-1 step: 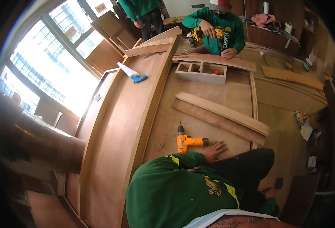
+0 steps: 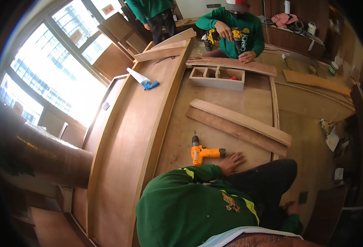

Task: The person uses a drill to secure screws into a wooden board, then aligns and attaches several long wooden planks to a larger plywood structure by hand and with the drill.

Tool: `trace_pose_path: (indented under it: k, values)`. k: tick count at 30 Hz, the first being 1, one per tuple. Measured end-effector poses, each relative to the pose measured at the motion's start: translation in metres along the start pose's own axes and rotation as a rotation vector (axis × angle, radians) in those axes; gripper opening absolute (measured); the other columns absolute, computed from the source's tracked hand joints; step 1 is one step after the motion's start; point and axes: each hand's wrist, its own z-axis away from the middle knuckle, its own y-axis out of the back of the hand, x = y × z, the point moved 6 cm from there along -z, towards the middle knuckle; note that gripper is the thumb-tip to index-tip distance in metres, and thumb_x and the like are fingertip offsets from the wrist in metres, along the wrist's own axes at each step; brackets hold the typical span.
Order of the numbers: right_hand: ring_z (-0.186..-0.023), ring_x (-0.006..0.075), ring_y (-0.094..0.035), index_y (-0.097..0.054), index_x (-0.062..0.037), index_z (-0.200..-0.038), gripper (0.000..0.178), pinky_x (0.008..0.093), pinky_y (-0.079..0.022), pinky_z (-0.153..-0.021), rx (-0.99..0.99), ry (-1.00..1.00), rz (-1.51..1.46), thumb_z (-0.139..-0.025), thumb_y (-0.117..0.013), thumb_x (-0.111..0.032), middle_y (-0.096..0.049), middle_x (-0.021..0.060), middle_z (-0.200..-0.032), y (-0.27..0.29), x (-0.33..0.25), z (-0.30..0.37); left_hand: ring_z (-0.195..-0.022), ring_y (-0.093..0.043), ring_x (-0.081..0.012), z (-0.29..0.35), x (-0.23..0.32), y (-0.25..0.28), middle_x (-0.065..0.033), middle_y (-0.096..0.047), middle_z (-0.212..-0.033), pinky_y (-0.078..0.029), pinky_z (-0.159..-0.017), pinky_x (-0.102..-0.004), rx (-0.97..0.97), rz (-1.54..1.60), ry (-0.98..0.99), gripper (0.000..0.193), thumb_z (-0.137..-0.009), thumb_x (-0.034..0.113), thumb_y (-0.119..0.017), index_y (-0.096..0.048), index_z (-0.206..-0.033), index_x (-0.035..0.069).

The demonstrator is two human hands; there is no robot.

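Observation:
My left hand (image 2: 232, 163) lies flat on the plywood panel (image 2: 181, 119), fingers spread, holding nothing. Just left of it an orange cordless drill (image 2: 206, 153) rests on its side, its bit pointing away from me; the hand is close to the drill's base. Beyond the drill, two wooden strips (image 2: 239, 125) lie side by side across the panel. My right hand (image 2: 290, 208) is low at the right, beside my bent leg. It is small and shadowed, and its fingers are partly hidden, so what it holds, if anything, does not show.
Across the panel a co-worker (image 2: 247, 39) presses a yellow drill (image 2: 236, 37) onto a board (image 2: 235, 65). In front of that board stands a divided wooden box (image 2: 218, 84). A blue-handled saw (image 2: 148, 84) lies on the long framed panel (image 2: 136, 136) at left. Another person (image 2: 156, 16) stands behind.

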Motion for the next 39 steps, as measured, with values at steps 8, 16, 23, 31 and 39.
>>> trace_pose_path:
  k: [8, 16, 23, 31, 39]
  values:
    - [-0.108, 0.0387, -0.069, -0.070, 0.0004, -0.119, 0.041, 0.0468, -0.053, -0.096, -0.077, -0.111, -0.176, -0.092, -0.070, -0.030, -0.070, 0.0249, -0.118, 0.041, -0.041, 0.033, -0.154, -0.025, -0.0419, -0.007, 0.009, 0.005, -0.0209, -0.036, -0.161, -0.024, -0.124, -0.0565, -0.001, 0.032, 0.033, 0.078, -0.091, 0.044, -0.070, -0.040, -0.156, 0.013]
    - [-0.108, 0.0389, -0.069, -0.069, 0.0013, -0.120, 0.039, 0.0461, -0.053, -0.094, -0.011, -0.049, -0.227, -0.094, -0.066, -0.027, -0.070, 0.0249, -0.117, 0.023, -0.055, 0.012, -0.154, -0.025, -0.0423, 0.006, -0.017, 0.006, -0.0186, -0.034, -0.163, -0.023, -0.124, -0.0568, -0.105, -0.073, 0.058, 0.085, -0.086, 0.042, -0.074, -0.038, -0.158, 0.016]
    - [-0.113, 0.0413, -0.067, -0.066, -0.0004, -0.126, 0.046, 0.0472, -0.052, -0.097, -0.053, -0.168, -0.172, -0.096, -0.064, -0.035, -0.070, 0.0243, -0.120, 0.051, -0.054, 0.028, -0.137, -0.048, -0.0437, -0.049, 0.015, 0.052, -0.0246, -0.051, -0.144, -0.042, -0.112, -0.0510, -0.410, 0.172, -0.103, 0.064, -0.086, 0.021, -0.075, -0.053, -0.144, 0.005]
    - [-0.108, 0.0408, -0.069, -0.068, -0.0005, -0.122, 0.043, 0.0470, -0.053, -0.093, 0.011, -0.120, -0.276, -0.095, -0.066, -0.034, -0.072, 0.0247, -0.113, 0.047, -0.050, 0.033, -0.102, -0.065, -0.0394, -0.114, 0.029, 0.077, -0.0193, -0.067, -0.113, -0.053, -0.086, -0.0453, -0.261, 0.252, -0.061, 0.040, -0.097, 0.024, -0.068, -0.062, -0.132, 0.007]
    - [-0.110, 0.0390, -0.069, -0.067, 0.0005, -0.124, 0.042, 0.0459, -0.053, -0.095, -0.106, -0.095, -0.173, -0.097, -0.063, -0.032, -0.071, 0.0248, -0.117, 0.040, -0.055, 0.030, -0.094, -0.068, -0.0333, -0.084, -0.047, 0.126, -0.0154, -0.068, -0.108, -0.054, -0.085, -0.0435, 0.164, 0.413, 0.163, 0.027, -0.095, 0.016, -0.070, -0.070, -0.120, 0.005]
